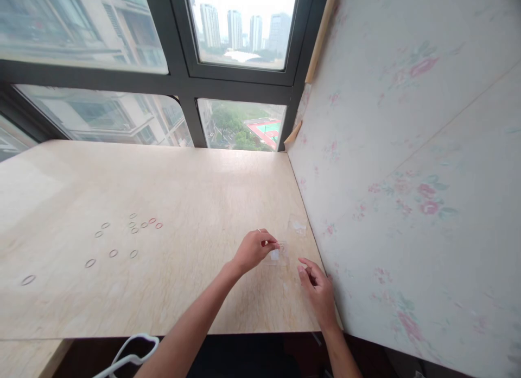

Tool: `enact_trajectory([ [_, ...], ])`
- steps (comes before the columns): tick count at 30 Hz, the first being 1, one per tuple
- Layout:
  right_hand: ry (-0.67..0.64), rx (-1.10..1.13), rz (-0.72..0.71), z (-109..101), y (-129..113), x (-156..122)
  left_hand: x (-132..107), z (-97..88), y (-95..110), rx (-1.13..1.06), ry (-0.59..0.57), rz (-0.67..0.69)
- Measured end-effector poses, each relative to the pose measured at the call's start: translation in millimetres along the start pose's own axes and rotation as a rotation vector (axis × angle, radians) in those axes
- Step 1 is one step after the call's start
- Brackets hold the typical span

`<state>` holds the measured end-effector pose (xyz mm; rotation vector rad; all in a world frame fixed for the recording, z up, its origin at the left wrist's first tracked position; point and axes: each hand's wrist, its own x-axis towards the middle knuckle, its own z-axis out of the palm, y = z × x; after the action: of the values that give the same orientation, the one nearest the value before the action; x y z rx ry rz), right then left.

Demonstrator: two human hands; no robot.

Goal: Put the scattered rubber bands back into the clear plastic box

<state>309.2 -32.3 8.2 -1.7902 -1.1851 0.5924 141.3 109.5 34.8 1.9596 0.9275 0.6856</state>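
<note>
My left hand (254,249) hovers over the right part of the pale marble-look table (183,291), fingers pinched on a small clear plastic bag (279,254) with a white label. My right hand (318,288) rests near the table's right edge beside the wall, fingers loosely curled, nothing visible in it. A second small clear bag (297,225) lies flat a little farther back by the wall. Several small rubber-band rings (134,230), some reddish, lie scattered on the left half of the table.
A floral wallpapered wall (407,177) runs along the table's right side. Dark-framed windows (183,85) stand behind the table. A white looped cord or handle (130,353) shows below the front edge.
</note>
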Motion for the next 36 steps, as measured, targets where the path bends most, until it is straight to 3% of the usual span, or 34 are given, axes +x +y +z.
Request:
enact_trajectory([
  [8, 0.006, 0.036, -0.021, 1, 3, 0, 8, 12.0, 4, 0.326, -0.143, 0.110],
  [11, 0.001, 0.047, -0.021, 1, 4, 0, 10, 13.0, 2, 0.347, -0.164, 0.124],
  [19, -0.015, 0.046, -0.008, 0, 4, 0, 3, 1.1, -7, 0.150, -0.021, 0.111],
  [26, 0.006, -0.024, -0.018, 0, 2, 0, -43, -25.2, -33, 0.087, 0.235, 0.004],
  [31, -0.082, -0.091, -0.020, -3, 2, -3, -87, -47.5, -55, 0.093, 0.301, -0.070],
  [36, -0.106, -0.035, -0.080, 6, -12, -9, -117, -51.9, -54, 0.143, 0.356, -0.091],
])
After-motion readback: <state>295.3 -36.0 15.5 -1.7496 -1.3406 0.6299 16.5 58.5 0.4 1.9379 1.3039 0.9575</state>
